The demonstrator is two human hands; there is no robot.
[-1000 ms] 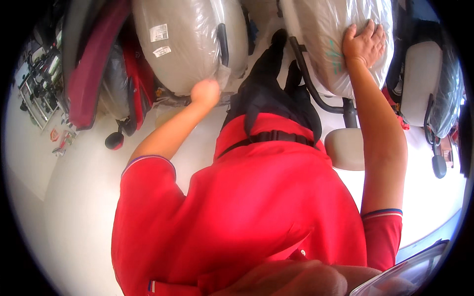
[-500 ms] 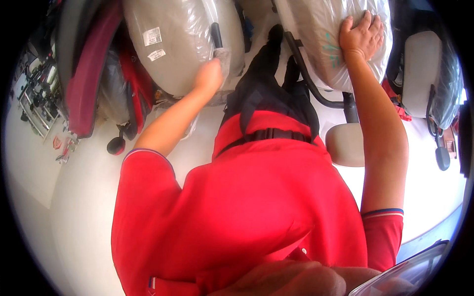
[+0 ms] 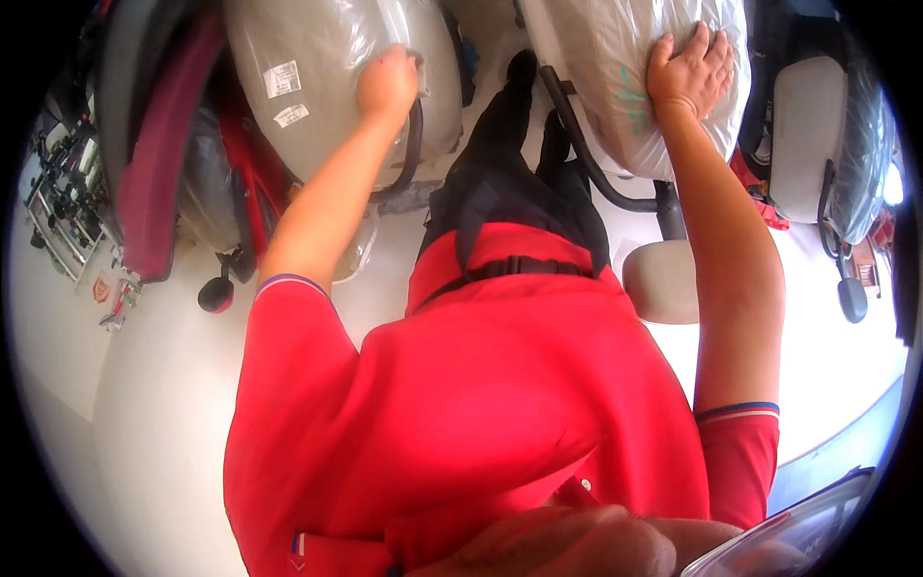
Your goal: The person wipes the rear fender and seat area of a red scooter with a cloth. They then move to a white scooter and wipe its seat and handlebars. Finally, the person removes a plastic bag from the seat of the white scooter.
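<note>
**A:** ok so starting closest, what's going on?

**B:** Nearest the camera a red polo shirt (image 3: 500, 423) is filling most of the view, with a black strap (image 3: 510, 269) running across the waist and dark trousers (image 3: 510, 183) below it. Both arms are reaching out and away over a pale floor (image 3: 154, 423).

**A:** and the hands?

**B:** The left hand (image 3: 387, 82) is curling closed on the plastic-wrapped grey chair back (image 3: 317, 87) on the left, right by its black armrest (image 3: 411, 144). Two white labels (image 3: 286, 91) are sitting on that wrap. The right hand (image 3: 689, 72) is lying open, fingers spread, palm flat on the second plastic-wrapped chair back (image 3: 625, 96) on the right.

**A:** anything else around?

**B:** A beige chair seat (image 3: 663, 281) is poking out just beside the right forearm. Further left a maroon chair (image 3: 159, 163) is leaning, a black caster (image 3: 215, 294) under it. More wrapped chairs (image 3: 817, 135) are standing at far right.
</note>
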